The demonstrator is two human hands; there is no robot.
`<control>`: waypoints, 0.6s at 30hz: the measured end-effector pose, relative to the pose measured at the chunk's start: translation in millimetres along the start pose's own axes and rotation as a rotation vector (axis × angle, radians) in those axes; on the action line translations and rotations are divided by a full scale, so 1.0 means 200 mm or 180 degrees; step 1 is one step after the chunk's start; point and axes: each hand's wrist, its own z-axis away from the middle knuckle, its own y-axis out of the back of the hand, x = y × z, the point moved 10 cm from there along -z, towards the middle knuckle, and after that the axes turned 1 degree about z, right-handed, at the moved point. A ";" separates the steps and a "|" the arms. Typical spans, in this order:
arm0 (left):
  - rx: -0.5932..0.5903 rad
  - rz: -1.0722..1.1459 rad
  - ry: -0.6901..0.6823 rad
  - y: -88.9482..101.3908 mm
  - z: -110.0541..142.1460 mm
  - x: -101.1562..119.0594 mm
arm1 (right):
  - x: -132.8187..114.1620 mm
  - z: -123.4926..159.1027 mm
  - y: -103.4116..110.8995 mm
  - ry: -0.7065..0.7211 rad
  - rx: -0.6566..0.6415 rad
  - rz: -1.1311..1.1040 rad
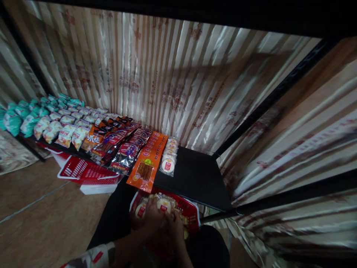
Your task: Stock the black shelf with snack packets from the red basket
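Observation:
Both my hands are down in a red shopping basket (192, 216) on my lap at the bottom of the view. My left hand (152, 215) rests on clear snack packets (164, 204) with round white cakes and red labels, its fingers curled over them. My right hand (175, 222) lies beside it on the same pile, fingers bent. A row of the same packets (169, 157) lies on the black shelf (195, 176) just above the basket.
The shelf holds rows of snack bags: orange packets (147, 160), dark red and silver packets (125, 149), white and orange bags (67, 134), teal bags (22, 115). Another red basket (83, 171) sits on a white box below the shelf. Striped curtain hangs behind and at right.

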 end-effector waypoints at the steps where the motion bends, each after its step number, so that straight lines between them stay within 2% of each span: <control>1: 0.0035 0.0015 -0.0007 0.01 0.00 0.01 | -0.01 0.00 0.00 0.0007 -0.0006 -0.0039; 10: 0.0257 0.0373 -0.0104 0.05 0.04 0.12 | -0.07 -0.05 0.05 -0.0025 0.0076 -0.0291; 18: 0.0321 0.0370 -0.0242 0.10 0.04 0.22 | -0.20 -0.08 0.07 -0.0010 0.0025 -0.0487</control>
